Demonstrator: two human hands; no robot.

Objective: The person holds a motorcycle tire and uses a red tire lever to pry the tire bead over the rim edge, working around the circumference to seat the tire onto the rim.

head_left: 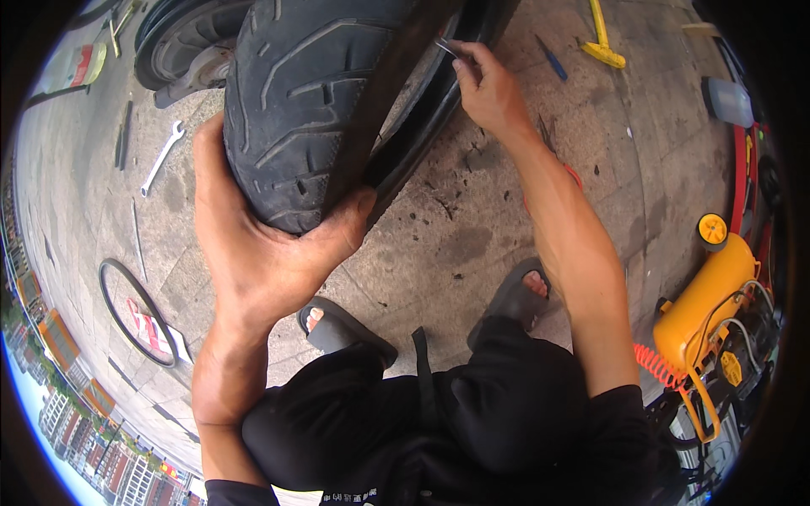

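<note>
A black motorcycle tyre [308,110] with a grooved tread stands upright in front of me, its open side turned to the right. My left hand [270,244] is wrapped around the near end of the tread, the thumb pressed on the right edge. A dark wheel rim [430,105] shows along the tyre's right side. At its upper part my right hand [494,93] is closed on a thin metal tool [447,47], whose tip points toward the rim. How far the tool reaches in cannot be made out.
On the paving at left lie a wrench [163,158] and a thin black ring [126,297]; another wheel [181,59] stands behind. A yellow hammer [602,51] and a blue-handled tool [553,61] lie at far right. A yellow air compressor [717,295] stands near right with a red coiled hose [656,364].
</note>
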